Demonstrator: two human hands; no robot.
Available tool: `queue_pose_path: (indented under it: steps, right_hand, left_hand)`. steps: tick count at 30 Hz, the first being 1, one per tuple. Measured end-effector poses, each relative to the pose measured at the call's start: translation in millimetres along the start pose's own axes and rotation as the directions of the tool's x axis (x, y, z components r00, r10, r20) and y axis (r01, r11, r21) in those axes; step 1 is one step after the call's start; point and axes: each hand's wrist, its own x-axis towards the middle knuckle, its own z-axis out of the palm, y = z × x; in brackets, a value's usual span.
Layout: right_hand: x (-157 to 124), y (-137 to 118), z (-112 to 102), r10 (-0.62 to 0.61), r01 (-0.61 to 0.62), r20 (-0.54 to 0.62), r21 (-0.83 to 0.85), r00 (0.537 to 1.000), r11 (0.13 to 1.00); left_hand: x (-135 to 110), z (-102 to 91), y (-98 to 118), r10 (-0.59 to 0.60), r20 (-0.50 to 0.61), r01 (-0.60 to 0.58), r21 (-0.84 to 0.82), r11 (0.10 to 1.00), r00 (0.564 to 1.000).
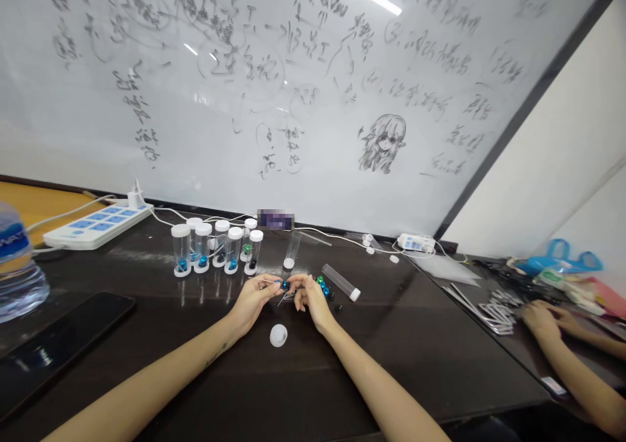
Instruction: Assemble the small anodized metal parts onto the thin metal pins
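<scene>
Small shiny blue metallic piece (284,285): pinched in your left hand (255,300), above dark glossy tabletop (415,338). Your right hand (312,298): fingers curled close, contact unclear. Loose blue-and-green metallic pieces (324,288): beside it, presumably for reach. Clear white-capped cylindrical tubes (203,250): upright leftward, likely avoiding crowding.

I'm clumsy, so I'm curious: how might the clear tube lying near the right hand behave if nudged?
The tube would probably roll, being round and on its side, though its wider cap may make it curve. It looks light, being clear and seemingly empty.
</scene>
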Motion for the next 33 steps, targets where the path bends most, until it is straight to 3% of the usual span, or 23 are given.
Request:
queue_pose_path:
  steps: [33]
  right_hand:
    - [0.0,3.3,-1.0,0.018,-0.018,0.037,0.002,0.999,1.000]
  left_hand:
    - [2.0,-1.8,-2.2,0.018,-0.002,-0.018,-0.006,1.000,1.000]
